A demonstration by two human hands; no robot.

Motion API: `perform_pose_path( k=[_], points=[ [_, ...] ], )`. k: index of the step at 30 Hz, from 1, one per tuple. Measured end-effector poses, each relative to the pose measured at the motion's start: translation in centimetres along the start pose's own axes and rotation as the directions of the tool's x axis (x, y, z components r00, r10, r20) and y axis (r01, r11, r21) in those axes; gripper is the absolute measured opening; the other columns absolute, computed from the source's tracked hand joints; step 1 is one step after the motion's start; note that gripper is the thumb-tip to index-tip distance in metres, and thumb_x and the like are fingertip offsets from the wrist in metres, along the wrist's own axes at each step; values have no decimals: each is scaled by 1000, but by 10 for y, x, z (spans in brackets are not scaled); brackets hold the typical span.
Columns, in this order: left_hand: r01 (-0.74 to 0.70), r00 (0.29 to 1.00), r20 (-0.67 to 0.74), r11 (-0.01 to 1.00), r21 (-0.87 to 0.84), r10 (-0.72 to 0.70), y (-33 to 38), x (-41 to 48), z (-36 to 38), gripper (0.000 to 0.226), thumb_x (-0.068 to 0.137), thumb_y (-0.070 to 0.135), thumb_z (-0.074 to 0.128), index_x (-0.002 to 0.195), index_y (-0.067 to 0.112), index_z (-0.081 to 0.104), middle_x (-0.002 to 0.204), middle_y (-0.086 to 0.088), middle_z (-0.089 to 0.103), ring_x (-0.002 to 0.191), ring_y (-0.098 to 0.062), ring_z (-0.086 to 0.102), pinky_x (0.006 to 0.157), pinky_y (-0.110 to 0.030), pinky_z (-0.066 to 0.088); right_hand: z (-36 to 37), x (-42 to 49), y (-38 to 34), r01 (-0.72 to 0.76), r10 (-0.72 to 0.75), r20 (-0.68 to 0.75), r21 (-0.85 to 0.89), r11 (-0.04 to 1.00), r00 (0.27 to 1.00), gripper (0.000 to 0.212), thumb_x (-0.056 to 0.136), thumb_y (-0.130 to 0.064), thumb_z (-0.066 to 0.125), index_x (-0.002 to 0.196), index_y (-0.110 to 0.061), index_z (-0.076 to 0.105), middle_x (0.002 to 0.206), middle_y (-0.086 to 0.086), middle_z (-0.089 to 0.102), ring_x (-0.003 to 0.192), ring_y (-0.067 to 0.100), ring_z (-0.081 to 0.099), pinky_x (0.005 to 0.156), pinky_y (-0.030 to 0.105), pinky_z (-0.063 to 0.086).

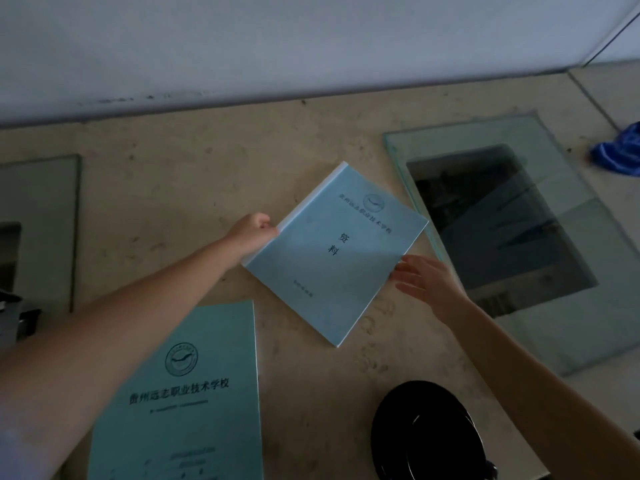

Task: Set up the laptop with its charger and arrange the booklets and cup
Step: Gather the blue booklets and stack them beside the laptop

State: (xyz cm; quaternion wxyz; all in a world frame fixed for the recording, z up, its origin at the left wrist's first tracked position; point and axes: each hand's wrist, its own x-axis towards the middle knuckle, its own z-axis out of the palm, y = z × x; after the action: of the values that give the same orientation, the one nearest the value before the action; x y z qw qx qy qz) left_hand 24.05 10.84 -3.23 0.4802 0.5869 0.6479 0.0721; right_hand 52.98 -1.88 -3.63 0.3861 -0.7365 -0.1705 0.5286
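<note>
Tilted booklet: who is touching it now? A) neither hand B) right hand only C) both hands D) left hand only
C: the left hand grips the tilted booklet at its spine edge, and the right hand has fingertips at the opposite edge.

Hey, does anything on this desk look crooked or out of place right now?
Yes. The blue booklet held between the left hand and right hand sits rotated, corners pointing diagonally, while the green booklet nearer the person lies much straighter. Nothing looks spilled or damaged.
</note>
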Motion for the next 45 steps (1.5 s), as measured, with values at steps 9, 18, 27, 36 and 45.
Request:
perform_pose_path(
  k=[9,18,27,36,45],
  points=[
    [219,975,95,923,-316,-199,13,19,0,28,89,19,58,111,4,51,110,-21,59,87,-32,61,77,-39,50,32,25,-13,127,-126,27,-68,989,992,33,91,-5,49,80,-28,70,75,-3,72,68,8,68,60,25,60],
    [215,952,301,824,-524,-58,28,-20,-17,24,92,25,53,113,14,58,96,-6,67,83,-23,65,67,-35,51,56,5,-11,183,-169,145,-92,979,975,32,87,-1,46,109,-16,65,92,-4,67,78,9,67,70,28,58],
    [82,918,359,804,-589,169,13,-118,-39,36,73,30,65,107,18,64,94,-4,75,85,-22,72,72,-36,57,88,-56,10,-67,54,241,45,997,969,21,93,-34,53,98,-15,60,97,5,64,83,19,64,80,36,53],
    [78,979,199,806,-587,50,-76,-207,-77,37,69,19,70,105,12,64,96,-7,75,85,-23,71,69,-33,58,113,-118,39,104,-111,284,39,994,952,7,93,-20,56,91,-26,61,92,-5,65,80,13,63,68,30,53],
    [238,964,28,815,-529,-264,-187,-238,-58,36,86,5,61,120,1,51,121,-21,60,105,-35,59,91,-46,48,162,-154,84,150,-48,368,-253,956,928,25,93,-10,50,116,-20,52,97,2,63,83,16,64,65,31,56]
  ],
)
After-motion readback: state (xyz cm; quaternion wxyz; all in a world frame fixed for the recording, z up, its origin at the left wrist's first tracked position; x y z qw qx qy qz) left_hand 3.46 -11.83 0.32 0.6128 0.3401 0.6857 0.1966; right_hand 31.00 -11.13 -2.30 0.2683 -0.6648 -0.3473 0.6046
